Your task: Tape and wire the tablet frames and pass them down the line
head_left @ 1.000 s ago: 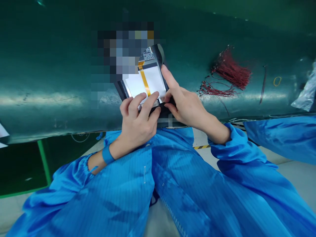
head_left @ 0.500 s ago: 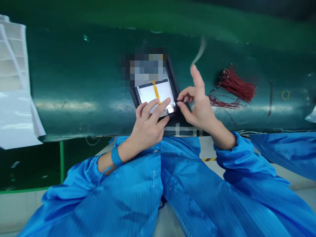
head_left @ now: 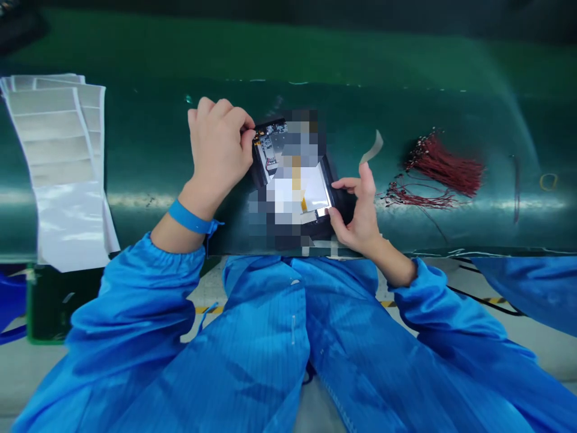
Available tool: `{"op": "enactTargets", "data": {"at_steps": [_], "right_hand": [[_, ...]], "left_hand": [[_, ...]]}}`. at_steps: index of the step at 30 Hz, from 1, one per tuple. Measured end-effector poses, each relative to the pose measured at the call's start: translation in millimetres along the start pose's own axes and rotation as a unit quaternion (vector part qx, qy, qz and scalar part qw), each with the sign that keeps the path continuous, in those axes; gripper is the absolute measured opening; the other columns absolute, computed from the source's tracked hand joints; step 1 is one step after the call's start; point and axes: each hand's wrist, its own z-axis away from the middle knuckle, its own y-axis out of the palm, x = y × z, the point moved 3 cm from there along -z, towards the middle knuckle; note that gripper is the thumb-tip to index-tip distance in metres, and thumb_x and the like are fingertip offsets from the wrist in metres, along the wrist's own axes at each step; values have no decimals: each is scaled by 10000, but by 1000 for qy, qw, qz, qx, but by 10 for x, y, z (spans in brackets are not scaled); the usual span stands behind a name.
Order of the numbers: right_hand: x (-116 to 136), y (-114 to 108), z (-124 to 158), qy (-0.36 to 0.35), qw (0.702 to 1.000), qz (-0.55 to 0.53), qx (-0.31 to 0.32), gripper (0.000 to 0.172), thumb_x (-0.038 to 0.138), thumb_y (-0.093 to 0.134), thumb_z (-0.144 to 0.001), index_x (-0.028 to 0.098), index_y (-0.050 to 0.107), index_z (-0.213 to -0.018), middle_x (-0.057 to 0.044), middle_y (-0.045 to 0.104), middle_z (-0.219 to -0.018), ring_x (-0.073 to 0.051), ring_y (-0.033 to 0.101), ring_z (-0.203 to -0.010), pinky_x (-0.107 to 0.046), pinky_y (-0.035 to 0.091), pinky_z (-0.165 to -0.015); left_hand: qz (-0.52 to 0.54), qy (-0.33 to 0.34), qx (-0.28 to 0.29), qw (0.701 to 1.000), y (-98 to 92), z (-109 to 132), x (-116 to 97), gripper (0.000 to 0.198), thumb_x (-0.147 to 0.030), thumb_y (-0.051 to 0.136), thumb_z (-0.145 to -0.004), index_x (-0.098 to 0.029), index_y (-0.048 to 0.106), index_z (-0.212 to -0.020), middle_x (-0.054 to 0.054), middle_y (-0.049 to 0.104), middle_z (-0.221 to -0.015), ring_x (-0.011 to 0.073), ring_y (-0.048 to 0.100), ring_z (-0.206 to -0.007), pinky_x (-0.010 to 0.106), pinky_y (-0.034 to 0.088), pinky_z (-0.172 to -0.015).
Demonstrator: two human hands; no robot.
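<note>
An opened tablet-like device (head_left: 321, 224) lies tilted on the green mat, part of it blurred by pixel blocks. Its circuit board (head_left: 267, 147) shows at the upper left, and a white flat battery-like block (head_left: 318, 186) with yellow tape lies below. At the upper left corner, my left hand (head_left: 220, 141) is closed in a pinch; what sits between thumb and finger is hidden. My right hand (head_left: 360, 210) rests against the device's right edge, thumb and one finger apart. A pale curved strip of film or tape (head_left: 373, 148) sticks up from its raised index fingertip.
A bundle of thin red wires (head_left: 446, 165) lies to the right, with a single dark wire (head_left: 516, 189) and a yellow rubber band (head_left: 549, 181) beyond. Sheets of pale labels (head_left: 67, 174) hang over the mat's left front edge. A green bin (head_left: 49, 307) stands below.
My left hand has left the battery-like block and moved up and left to the device's upper left corner. My right hand stays at the right edge, strip still on its index finger. The view has shifted.
</note>
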Motion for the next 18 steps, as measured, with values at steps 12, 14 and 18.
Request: {"op": "enactTargets", "data": {"at_steps": [12,14,18], "right_hand": [[19,-36,-46,15,999,-16,27,823,471,515,-1020,322,114,-1723,-104,643,-1298,-325,584,-1163,-585,541,-1014],[44,-53,-61,24,999,-20,31,804,479,502,-1027,343,122,-1722,-102,648,-1290,-327,585,-1162,-581,542,-1017],[79,-77,-79,36,998,-23,44,784,476,490,-1037,404,112,-1720,-89,653,-1295,-328,597,-1165,-575,546,-1029]], "left_hand": [[-60,157,186,968,-158,-437,34,355,-465,580,-1020,-189,792,-1088,176,535,-1246,418,332,-1303,723,292,-1079],[-71,152,230,959,-138,-510,66,260,-347,740,-942,-152,781,-1109,176,540,-1290,424,311,-1335,743,266,-1125],[-166,170,248,939,-93,-588,94,342,-157,796,-850,-87,773,-1185,174,531,-1321,449,353,-1349,751,367,-1076]]}}
